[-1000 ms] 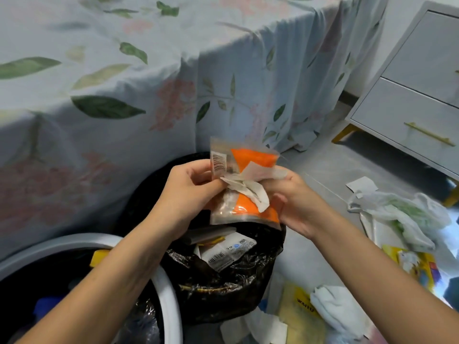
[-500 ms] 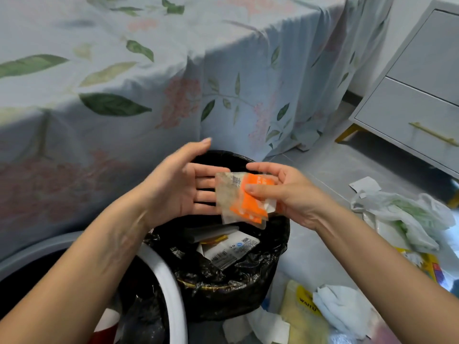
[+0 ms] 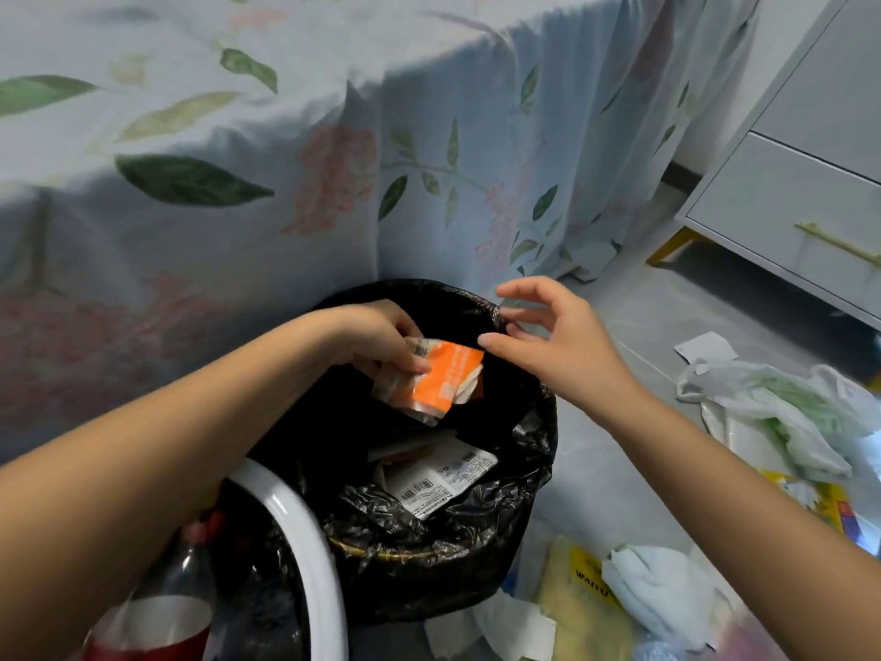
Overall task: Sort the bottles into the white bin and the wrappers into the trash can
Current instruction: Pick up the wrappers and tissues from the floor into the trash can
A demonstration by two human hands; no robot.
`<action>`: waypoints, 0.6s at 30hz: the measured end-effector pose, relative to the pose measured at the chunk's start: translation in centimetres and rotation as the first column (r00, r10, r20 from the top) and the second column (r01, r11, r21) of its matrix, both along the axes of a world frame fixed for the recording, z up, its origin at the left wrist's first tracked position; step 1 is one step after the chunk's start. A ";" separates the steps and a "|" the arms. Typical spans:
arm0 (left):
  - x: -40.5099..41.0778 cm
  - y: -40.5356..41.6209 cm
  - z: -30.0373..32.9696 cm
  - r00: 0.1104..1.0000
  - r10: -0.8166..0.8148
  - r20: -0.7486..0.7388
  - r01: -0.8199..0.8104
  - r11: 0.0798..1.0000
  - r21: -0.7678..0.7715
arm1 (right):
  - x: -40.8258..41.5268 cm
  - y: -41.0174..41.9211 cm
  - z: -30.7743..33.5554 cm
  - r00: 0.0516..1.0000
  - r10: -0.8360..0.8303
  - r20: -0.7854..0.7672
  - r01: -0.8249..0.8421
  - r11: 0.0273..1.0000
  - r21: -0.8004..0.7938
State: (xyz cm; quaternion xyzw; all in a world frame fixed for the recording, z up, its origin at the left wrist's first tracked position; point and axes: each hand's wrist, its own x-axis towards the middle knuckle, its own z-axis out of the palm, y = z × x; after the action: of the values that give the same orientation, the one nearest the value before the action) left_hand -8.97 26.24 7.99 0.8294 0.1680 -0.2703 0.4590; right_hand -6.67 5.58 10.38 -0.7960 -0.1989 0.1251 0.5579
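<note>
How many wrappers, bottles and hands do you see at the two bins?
Wrappers: 2, the orange wrapper held over the trash can and the white barcode wrapper inside.
Bottles: 1, the red-capped bottle.
Hands: 2, left hand and right hand.
Total: 5

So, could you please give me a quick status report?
Left hand holds wrapper over trash can. Right hand open, empty. Nothing blocking.

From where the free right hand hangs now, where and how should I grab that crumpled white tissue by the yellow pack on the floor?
Probably pinch the raised, bunched top of the white tissue from straight above. It lies loosely heaped, partly over the yellow pack, so its folds stand up as a ready grip. The right hand is open and nearest to it; the left hand holds the orange wrapper.
</note>
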 end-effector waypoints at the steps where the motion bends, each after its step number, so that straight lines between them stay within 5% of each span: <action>1: 0.6 -0.2 -1.0 0.999 -0.023 -0.041 0.025 0.999 0.047 | 0.0 -0.5 0.1 1.000 -0.024 0.008 0.023 1.000 0.017; 6: 1.7 -1.9 -6.6 0.955 -0.095 -0.279 0.150 0.971 0.184 | -0.8 -2.0 0.5 0.996 -0.083 -0.023 0.085 0.991 0.106; 12: 1.1 -4.1 -10.5 0.915 -0.095 -0.393 0.225 0.927 0.301 | -1.7 -3.2 1.3 0.996 -0.086 -0.031 0.089 0.985 0.148; 18: 1.4 -3.7 -11.7 0.892 -0.202 -0.405 0.440 0.594 0.674 | -1.0 -4.9 1.2 0.994 -0.106 -0.020 0.108 0.978 0.178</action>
State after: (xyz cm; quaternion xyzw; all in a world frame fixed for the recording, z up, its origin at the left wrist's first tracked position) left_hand -7.53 22.57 -3.70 0.9114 0.1748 -0.3723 -0.0110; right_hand -7.66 0.71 11.54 -0.7514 -0.1632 0.0807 0.6342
